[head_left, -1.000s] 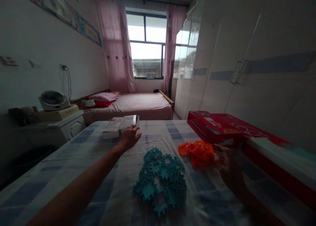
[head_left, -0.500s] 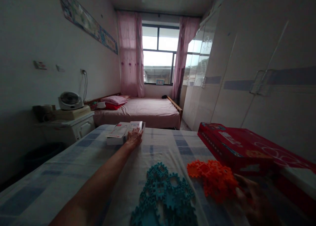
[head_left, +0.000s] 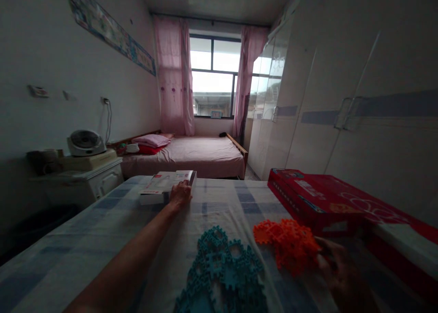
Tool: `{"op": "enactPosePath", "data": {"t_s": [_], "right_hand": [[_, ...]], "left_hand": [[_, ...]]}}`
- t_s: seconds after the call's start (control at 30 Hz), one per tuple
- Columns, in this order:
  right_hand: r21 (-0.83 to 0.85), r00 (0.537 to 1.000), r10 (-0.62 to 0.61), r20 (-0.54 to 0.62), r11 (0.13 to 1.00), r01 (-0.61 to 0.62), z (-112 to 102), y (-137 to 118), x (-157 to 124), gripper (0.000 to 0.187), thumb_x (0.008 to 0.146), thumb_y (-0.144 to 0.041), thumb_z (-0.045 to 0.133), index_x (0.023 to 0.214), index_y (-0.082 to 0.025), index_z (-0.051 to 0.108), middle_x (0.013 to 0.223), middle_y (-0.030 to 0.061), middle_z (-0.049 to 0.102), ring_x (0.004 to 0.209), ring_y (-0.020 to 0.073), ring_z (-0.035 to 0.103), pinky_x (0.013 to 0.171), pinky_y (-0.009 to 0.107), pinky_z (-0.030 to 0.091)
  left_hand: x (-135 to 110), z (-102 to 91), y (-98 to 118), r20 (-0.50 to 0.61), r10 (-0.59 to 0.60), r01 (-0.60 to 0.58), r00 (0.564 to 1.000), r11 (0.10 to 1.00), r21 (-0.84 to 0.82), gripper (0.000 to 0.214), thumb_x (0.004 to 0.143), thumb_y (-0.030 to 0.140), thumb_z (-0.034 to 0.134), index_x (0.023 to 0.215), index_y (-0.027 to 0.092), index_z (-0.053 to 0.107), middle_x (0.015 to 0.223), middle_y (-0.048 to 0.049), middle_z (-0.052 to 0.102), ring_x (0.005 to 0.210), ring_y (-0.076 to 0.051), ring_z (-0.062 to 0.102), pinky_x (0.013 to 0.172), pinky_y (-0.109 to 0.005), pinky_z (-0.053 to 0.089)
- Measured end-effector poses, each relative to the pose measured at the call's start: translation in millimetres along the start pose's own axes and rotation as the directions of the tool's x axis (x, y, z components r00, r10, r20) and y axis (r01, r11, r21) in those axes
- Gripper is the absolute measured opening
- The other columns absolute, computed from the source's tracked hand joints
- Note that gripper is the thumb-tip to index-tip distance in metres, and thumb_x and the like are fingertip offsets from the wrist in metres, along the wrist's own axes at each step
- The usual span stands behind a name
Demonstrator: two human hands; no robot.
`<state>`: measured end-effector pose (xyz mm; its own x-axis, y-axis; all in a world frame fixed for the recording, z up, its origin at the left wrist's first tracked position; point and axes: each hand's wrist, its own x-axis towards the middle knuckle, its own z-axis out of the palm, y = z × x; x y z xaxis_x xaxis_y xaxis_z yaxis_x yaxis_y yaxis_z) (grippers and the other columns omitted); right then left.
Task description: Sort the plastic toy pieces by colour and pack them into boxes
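My left hand (head_left: 180, 193) reaches over the right end of a low white cardboard box (head_left: 152, 198) with a printed top. Its fingers are bent over the box, and their tips are hard to see. At the right, my right hand (head_left: 337, 260) grips the edge of a cluster of orange plastic gear-edged pieces (head_left: 289, 244), fingers and thumb on either side; this hand is dim and blurred. Between my arms lie several teal plastic gear-edged pieces (head_left: 224, 269), joined and overlapping on the checked tablecloth (head_left: 112, 231).
A large red box (head_left: 318, 196) occupies the table's right side, with a white-edged red tray or lid (head_left: 404, 240) nearer me. Past the table stands a pink-covered bed (head_left: 201, 155). A cabinet (head_left: 102, 180) with a fan (head_left: 87, 142) stands left; wardrobes (head_left: 315, 98) line the right.
The view has turned slightly right, so everything sits further left. My left hand's fingers have bent from a flatter pose on the white box. My right hand stays at the orange pieces.
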<state>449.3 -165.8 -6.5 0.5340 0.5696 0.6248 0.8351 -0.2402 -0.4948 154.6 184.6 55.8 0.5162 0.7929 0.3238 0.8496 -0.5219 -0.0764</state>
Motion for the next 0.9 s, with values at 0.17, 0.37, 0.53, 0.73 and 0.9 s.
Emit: {"op": "enactPosePath", "data": {"t_s": [0.17, 0.37, 0.53, 0.73, 0.9], "right_hand": [[0.021, 1.000, -0.007, 0.002, 1.000, 0.007, -0.8, -3.6, -0.8, 0.032, 0.082, -0.037, 0.040, 0.108, -0.021, 0.051, 0.102, 0.0083, 0.057, 0.090, 0.0212, 0.058, 0.077, 0.036, 0.050], [0.150, 0.998, 0.058, -0.011, 0.987, -0.056, -16.9, -29.5, 1.5, 0.033, 0.081, -0.037, 0.043, 0.106, -0.019, 0.053, 0.104, 0.0100, 0.056, 0.094, 0.0225, 0.055, 0.084, 0.040, 0.046], [0.554, 0.903, 0.286, 0.321, 0.716, -0.424, -49.2, -96.8, -2.8, 0.047, 0.079, -0.047, 0.051, 0.118, -0.021, 0.047, 0.116, 0.0111, 0.057, 0.104, 0.0241, 0.056, 0.088, 0.041, 0.046], [0.715, 0.744, 0.209, 0.635, 0.206, -0.668, -69.5, -144.0, -34.1, 0.053, 0.080, -0.051, 0.053, 0.126, -0.027, 0.042, 0.119, 0.0087, 0.059, 0.105, 0.0250, 0.058, 0.079, 0.040, 0.050], [0.727, 0.762, 0.249, 0.597, 0.234, -0.646, -77.0, -144.0, -64.4, 0.048, 0.083, -0.040, 0.053, 0.127, -0.026, 0.044, 0.120, 0.0073, 0.060, 0.104, 0.0232, 0.058, 0.085, 0.039, 0.048]], "left_hand": [[-11.5, -19.7, 34.2, -0.039, 0.096, -0.098, 0.995, 0.995, -0.036, 0.020, 0.078, 0.026, 0.057, 0.095, 0.017, 0.064, 0.124, -0.0091, 0.052, 0.107, -0.021, 0.051, 0.085, -0.032, 0.042], [-53.4, -73.6, 101.5, -0.169, 0.257, -0.276, 0.952, 0.955, -0.106, 0.016, 0.079, 0.028, 0.057, 0.088, 0.017, 0.063, 0.118, -0.0071, 0.057, 0.102, -0.023, 0.054, 0.085, -0.036, 0.045], [-128.1, -120.7, 156.9, -0.315, 0.456, -0.515, 0.832, 0.846, -0.135, 0.019, 0.079, 0.018, 0.055, 0.097, 0.016, 0.061, 0.109, -0.0067, 0.061, 0.103, -0.023, 0.055, 0.088, -0.037, 0.046], [-213.6, -115.8, 201.5, -0.634, 0.577, -0.757, 0.515, 0.653, -0.020, 0.029, 0.087, 0.013, 0.039, 0.107, 0.013, 0.060, 0.115, -0.0069, 0.061, 0.113, -0.023, 0.051, 0.095, -0.041, 0.041], [-236.3, -117.6, 197.9, -0.605, 0.709, -0.875, 0.363, 0.483, 0.042, 0.027, 0.088, 0.016, 0.039, 0.103, 0.012, 0.061, 0.114, -0.0088, 0.061, 0.114, -0.024, 0.050, 0.098, -0.040, 0.040]]}}
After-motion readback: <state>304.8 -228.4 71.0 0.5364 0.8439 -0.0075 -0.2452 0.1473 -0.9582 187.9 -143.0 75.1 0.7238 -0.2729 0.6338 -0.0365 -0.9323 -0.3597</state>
